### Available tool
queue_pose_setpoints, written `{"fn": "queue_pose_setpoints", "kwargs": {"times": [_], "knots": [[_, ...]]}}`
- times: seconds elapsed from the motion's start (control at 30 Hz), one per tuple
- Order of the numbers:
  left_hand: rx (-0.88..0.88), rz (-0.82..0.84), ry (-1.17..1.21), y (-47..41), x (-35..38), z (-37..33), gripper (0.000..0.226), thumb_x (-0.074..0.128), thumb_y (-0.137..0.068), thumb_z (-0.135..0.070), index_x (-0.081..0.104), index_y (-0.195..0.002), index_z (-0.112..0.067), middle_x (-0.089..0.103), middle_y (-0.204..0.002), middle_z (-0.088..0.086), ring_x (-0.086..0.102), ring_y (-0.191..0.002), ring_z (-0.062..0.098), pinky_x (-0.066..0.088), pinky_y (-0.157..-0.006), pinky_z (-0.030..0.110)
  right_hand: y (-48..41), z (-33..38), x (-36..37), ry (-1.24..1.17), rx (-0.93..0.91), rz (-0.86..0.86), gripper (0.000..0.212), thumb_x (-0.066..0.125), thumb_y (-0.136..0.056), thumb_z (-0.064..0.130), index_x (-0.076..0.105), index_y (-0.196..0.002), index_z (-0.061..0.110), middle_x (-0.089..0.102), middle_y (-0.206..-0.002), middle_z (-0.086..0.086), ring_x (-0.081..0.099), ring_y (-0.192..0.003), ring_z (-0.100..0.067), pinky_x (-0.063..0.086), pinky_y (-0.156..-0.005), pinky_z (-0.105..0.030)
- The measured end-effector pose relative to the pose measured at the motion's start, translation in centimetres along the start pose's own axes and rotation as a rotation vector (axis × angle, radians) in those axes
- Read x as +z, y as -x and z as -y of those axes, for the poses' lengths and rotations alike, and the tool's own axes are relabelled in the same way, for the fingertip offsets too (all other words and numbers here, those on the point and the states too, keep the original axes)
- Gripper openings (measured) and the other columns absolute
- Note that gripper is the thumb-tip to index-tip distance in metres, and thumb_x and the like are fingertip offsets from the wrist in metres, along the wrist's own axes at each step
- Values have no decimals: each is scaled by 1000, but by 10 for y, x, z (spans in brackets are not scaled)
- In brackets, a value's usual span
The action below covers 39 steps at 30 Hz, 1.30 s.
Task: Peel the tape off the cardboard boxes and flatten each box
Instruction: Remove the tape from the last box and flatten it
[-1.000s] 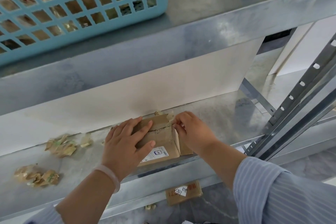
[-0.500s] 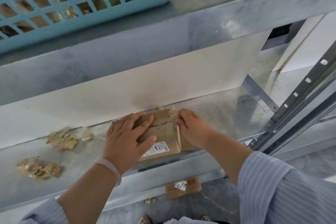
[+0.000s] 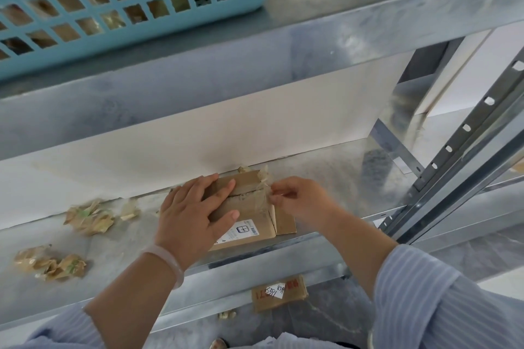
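A small brown cardboard box with a white label lies on the metal shelf, close to the shelf's front edge. My left hand lies flat on the box's left half with fingers spread, pressing it down. My right hand is at the box's right end, fingertips pinched on a strip of clear tape that runs across the box top. The tape's far end curls up at the box's back corner. A side flap of the box sticks out to the right under my right hand.
Crumpled balls of peeled tape and more tape balls lie on the shelf to the left. A blue plastic basket holding cardboard sits on the shelf above. Another cardboard box lies on the floor below. Upright shelf posts stand at right.
My right hand has drawn back a little to the right from the box's end, pulling the tape strip with it. My left hand stays pressed on the box.
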<state>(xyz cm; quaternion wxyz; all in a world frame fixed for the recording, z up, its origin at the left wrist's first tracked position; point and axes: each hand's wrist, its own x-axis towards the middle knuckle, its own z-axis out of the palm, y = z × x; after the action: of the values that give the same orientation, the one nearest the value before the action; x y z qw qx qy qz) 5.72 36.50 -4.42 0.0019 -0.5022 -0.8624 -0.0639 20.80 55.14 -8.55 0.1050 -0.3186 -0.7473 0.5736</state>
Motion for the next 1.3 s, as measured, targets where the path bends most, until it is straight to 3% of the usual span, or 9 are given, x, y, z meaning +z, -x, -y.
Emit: {"fn": "queue_pose_setpoints", "kwargs": {"times": [0.07, 0.2, 0.33, 0.43, 0.6, 0.9, 1.1, 1.2, 1.3], "knots": [[-6, -2, 6, -1, 0, -1, 67, 20, -82, -74, 40, -141, -50, 38, -149, -14, 30, -138, 14, 22, -116, 40, 3, -4, 11, -26, -8, -93, 21, 77, -83, 26, 66, -77, 43, 67, -74, 31, 61, -76, 14, 41, -62, 0], [-6, -2, -2, -1, 1, 0, 67, 19, -82, -74, 39, -141, -49, 37, -150, -14, 30, -138, 14, 22, -116, 42, 7, -5, 15, -41, 15, -171, 14, 74, -85, 31, 67, -75, 37, 69, -75, 26, 61, -71, 10, 39, -55, -3], [-9, 5, 2, 0, 1, -1, 68, 18, -81, -75, 38, -142, -50, 36, -150, -14, 29, -139, 14, 22, -116, 42, 3, -3, 17, -64, 55, -153, 10, 68, -90, 29, 67, -79, 29, 73, -80, 10, 68, -76, -6, 53, -69, -21], [-9, 10, 5, 0, 0, -1, 70, 17, -81, -76, 37, -142, -50, 34, -151, -15, 28, -139, 13, 20, -117, 41, 4, -4, 17, -277, 119, -110, 9, 65, -90, 25, 68, -83, 20, 75, -83, 2, 72, -80, -15, 59, -79, -35], [-7, 11, 4, 1, 0, -1, 70, 17, -80, -76, 37, -142, -50, 34, -151, -15, 27, -139, 13, 20, -117, 41, 7, 6, 11, -486, 96, -137, 10, 70, -82, 17, 67, -74, 13, 75, -77, -3, 73, -83, -15, 59, -72, -32], [-41, 22, 91, -4, -2, -1, 74, 21, -72, -80, 42, -138, -52, 35, -149, -18, 27, -139, 11, 15, -118, 37, 22, 28, 11, -238, -51, -197, 13, 74, -82, 26, 69, -71, 22, 73, -71, 7, 67, -68, -5, 49, -57, -12], [-82, 64, 165, -7, -3, 0, 66, 29, -69, -81, 43, -131, -61, 34, -147, -24, 25, -138, 6, 12, -118, 36, 17, 43, 8, -155, -57, -183, 11, 75, -83, 31, 71, -74, 25, 74, -76, 8, 65, -68, -1, 51, -64, -19], [-88, 104, 213, -11, -4, 2, 47, 46, -78, -76, 47, -124, -65, 33, -147, -24, 24, -138, 6, 11, -117, 37, 15, 50, 8, -130, -61, -161, 11, 75, -83, 31, 71, -73, 27, 73, -75, 12, 62, -63, 5, 46, -62, -15], [-108, 123, 295, -16, -9, 1, 37, 62, -77, -66, 52, -114, -67, 37, -145, -23, 27, -137, 7, 11, -114, 35, 15, 55, 11, -136, -100, -116, 13, 75, -84, 28, 73, -71, 28, 74, -75, 8, 68, -69, -4, 51, -64, -15]]}}
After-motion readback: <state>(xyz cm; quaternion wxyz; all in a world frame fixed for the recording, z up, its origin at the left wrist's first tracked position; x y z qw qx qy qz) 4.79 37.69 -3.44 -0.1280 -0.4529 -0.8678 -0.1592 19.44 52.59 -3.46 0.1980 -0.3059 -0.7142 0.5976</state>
